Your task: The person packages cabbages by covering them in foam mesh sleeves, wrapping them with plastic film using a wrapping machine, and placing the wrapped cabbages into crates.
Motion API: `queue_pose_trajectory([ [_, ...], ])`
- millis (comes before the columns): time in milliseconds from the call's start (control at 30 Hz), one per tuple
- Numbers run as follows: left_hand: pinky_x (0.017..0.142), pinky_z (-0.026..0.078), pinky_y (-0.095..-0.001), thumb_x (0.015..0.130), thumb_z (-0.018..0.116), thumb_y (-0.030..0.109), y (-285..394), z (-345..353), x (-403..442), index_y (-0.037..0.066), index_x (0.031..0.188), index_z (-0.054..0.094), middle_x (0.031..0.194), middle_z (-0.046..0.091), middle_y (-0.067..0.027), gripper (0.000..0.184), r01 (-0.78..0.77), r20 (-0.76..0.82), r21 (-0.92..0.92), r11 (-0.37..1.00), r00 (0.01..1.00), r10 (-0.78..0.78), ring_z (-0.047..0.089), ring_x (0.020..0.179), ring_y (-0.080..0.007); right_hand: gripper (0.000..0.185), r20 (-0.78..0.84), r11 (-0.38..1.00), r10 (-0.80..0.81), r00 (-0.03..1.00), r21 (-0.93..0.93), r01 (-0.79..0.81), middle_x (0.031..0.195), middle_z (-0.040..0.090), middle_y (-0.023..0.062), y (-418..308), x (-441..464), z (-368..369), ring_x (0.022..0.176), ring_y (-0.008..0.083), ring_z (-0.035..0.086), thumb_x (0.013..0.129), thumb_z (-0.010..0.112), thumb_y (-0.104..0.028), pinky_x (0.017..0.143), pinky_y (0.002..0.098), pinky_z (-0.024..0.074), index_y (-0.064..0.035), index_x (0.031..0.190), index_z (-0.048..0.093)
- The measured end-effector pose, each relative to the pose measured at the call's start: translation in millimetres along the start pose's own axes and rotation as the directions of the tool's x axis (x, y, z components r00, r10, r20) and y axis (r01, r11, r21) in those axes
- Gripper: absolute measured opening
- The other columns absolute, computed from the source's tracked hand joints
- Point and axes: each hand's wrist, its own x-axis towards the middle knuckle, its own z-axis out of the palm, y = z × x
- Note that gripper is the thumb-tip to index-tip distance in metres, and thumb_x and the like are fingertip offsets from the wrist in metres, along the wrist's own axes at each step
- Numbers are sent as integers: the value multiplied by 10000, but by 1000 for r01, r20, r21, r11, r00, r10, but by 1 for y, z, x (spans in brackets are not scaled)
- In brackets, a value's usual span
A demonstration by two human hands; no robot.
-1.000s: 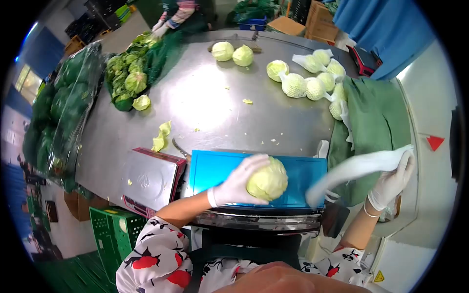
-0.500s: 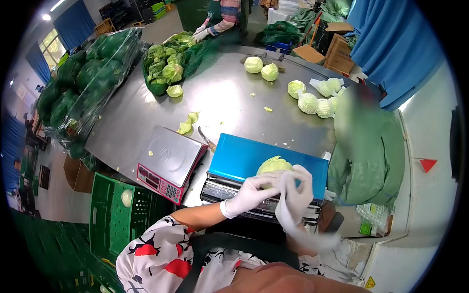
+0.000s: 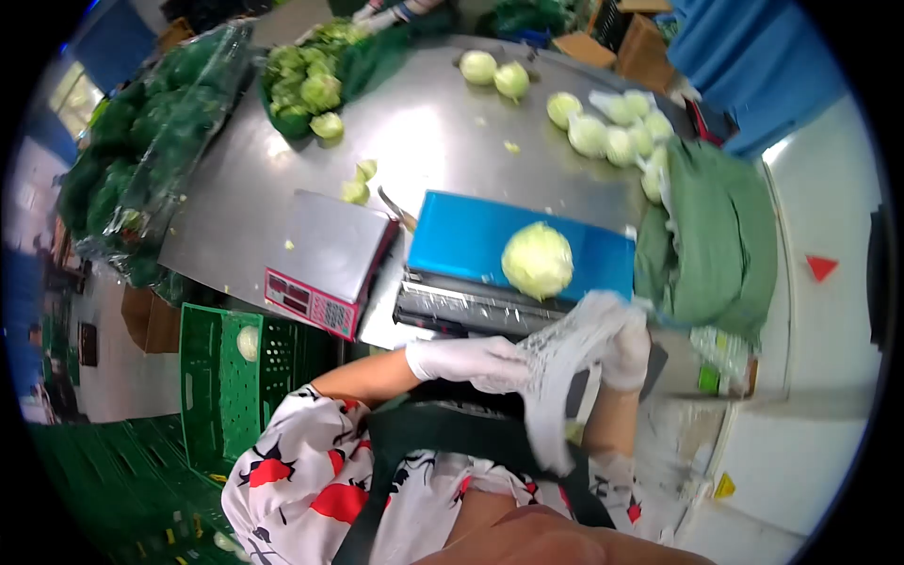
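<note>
A pale green cabbage (image 3: 537,261) rests on the blue top of the wrapping machine (image 3: 461,231), apart from both hands. Below it, a white mesh net sleeve (image 3: 551,377) is stretched between my gloved hands, its tail hanging down in front of the apron. My right hand (image 3: 624,350) is closed around the upper right part of the net. At the net's left edge, my left hand (image 3: 474,363) has its fingers pressed together on the mesh; the fingertips are partly hidden.
Left of the machine are a scale (image 3: 330,245) and a knife (image 3: 397,209). Netted cabbages (image 3: 612,141) lie at the back right beside a green sack (image 3: 720,240). Leafy cabbages (image 3: 306,80) sit at the back left, near another person's gloved hands (image 3: 381,19). A green crate (image 3: 212,386) stands lower left.
Both hands have drawn down from the cabbage toward my body, and the net is now spread wider between them. The cabbage shows uncovered on the blue top. My view has tilted downward.
</note>
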Motion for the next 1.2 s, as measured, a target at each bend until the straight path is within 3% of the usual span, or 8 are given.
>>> queue_pose_trajectory([
  [133,915,495,-298,1080,404,295,-6,-19,-11,-41,1207,646,1147,688,-71,433,-140,-196,274,951,960,198,622,1037,-135,383,-355,859,212,910,512,-1,1136,634,165,22,-35,-6,1084,272,608,956,601,-355,932,413,486,-9,1120,615],
  [200,1041,440,-407,1065,424,322,-9,-26,-8,-18,1283,610,1265,636,-155,445,-499,-223,94,861,833,507,586,1200,-249,345,-411,960,-46,910,-271,-74,1112,641,128,59,-65,-14,937,229,628,951,583,-285,785,377,507,5,1134,612],
  [333,703,533,-302,1028,519,239,-13,-35,-19,-9,1361,553,944,680,-96,416,-343,-65,-430,835,934,350,659,741,-196,305,-371,933,254,893,-151,-328,960,657,57,73,-85,-29,721,124,615,891,636,-137,625,275,503,46,1135,630],
  [400,510,404,-213,950,595,43,-21,-41,-12,20,1278,647,783,604,-8,333,-204,-295,102,974,928,226,458,530,-43,280,-256,886,447,857,-10,-464,854,655,13,56,-72,-31,688,53,565,835,716,-60,655,220,475,55,1085,669],
  [600,511,415,-196,943,672,151,-16,-90,53,49,1097,734,860,662,-18,195,-129,-665,613,779,449,597,520,595,-25,228,-737,798,-181,651,-497,-341,633,497,-42,81,3,-55,603,35,418,983,631,-218,560,239,376,0,919,651],
  [700,477,404,-232,938,690,290,-3,-105,81,-7,1037,669,812,656,-50,314,-48,-807,498,866,340,483,504,536,-50,562,-729,630,-298,616,-635,-447,979,692,263,117,46,-97,993,317,660,1016,488,-460,881,364,489,55,1185,635],
  [1100,998,527,-406,1052,385,321,3,-109,110,-4,1324,545,1303,617,-181,454,-313,-398,-666,677,917,33,640,1145,-278,691,-534,199,-70,843,-835,-513,580,623,201,66,81,-59,576,341,646,1013,461,-495,581,429,479,77,679,655],
  [1200,994,533,-429,1038,374,262,-1,-84,100,-26,1335,533,1313,608,-199,443,-377,-440,-576,725,891,114,630,1167,-307,510,-554,835,245,795,-297,-464,584,648,83,57,96,-81,522,175,619,996,568,-373,509,321,442,22,698,692],
])
